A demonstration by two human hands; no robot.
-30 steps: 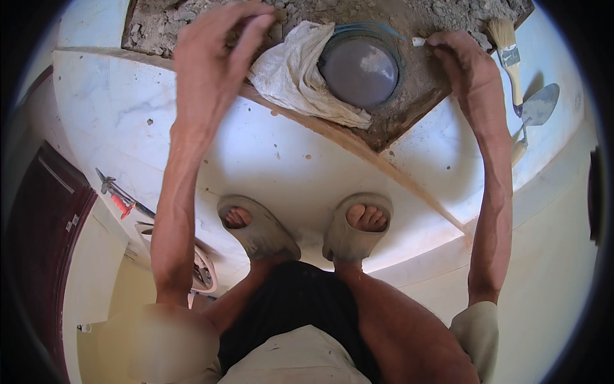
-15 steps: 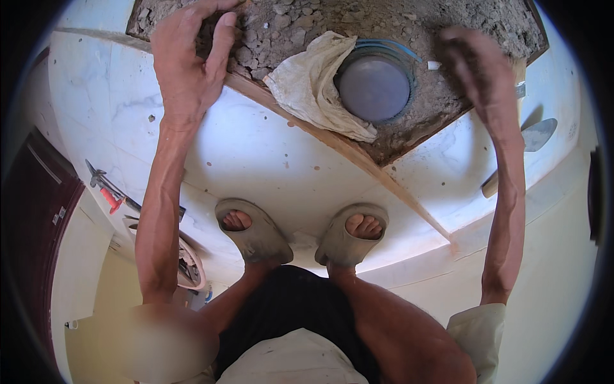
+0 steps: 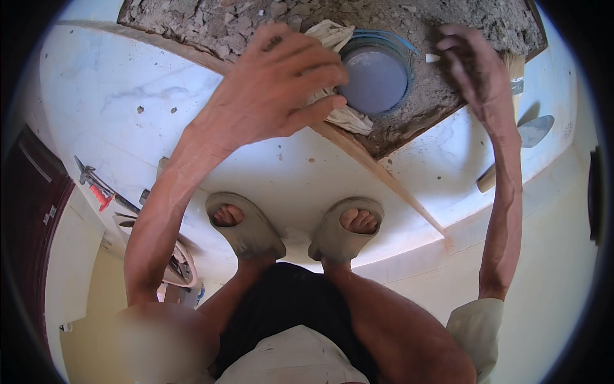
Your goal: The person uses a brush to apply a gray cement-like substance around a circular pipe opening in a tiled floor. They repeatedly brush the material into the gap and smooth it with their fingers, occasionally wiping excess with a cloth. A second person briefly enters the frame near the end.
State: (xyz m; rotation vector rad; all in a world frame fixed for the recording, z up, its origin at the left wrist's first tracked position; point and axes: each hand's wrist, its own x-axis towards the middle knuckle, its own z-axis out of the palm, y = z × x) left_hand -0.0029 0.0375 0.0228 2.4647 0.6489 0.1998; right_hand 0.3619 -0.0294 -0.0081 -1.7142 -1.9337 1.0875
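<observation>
Nearest, two feet in grey sandals [image 3: 246,227] stand on the white marble floor [image 3: 128,115], with pliers [image 3: 96,185] lying to the left. Farther off, the left hand [image 3: 272,93] spreads its fingers loosely over one pale cloth [image 3: 332,70] beside one round blue-rimmed pipe opening [image 3: 376,80] in the rubble bed [image 3: 211,22]; it appears to be gathering the cloth, which next needs a firm pinch. The right hand [image 3: 476,73] hovers half-curled, seemingly pinching something small and white. One trowel [image 3: 534,131] and one brush [image 3: 515,70] lie far right.

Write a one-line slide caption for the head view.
Squatting on white tile, left hand on a pale cloth beside a round pipe opening, right hand raised over rubble.
</observation>
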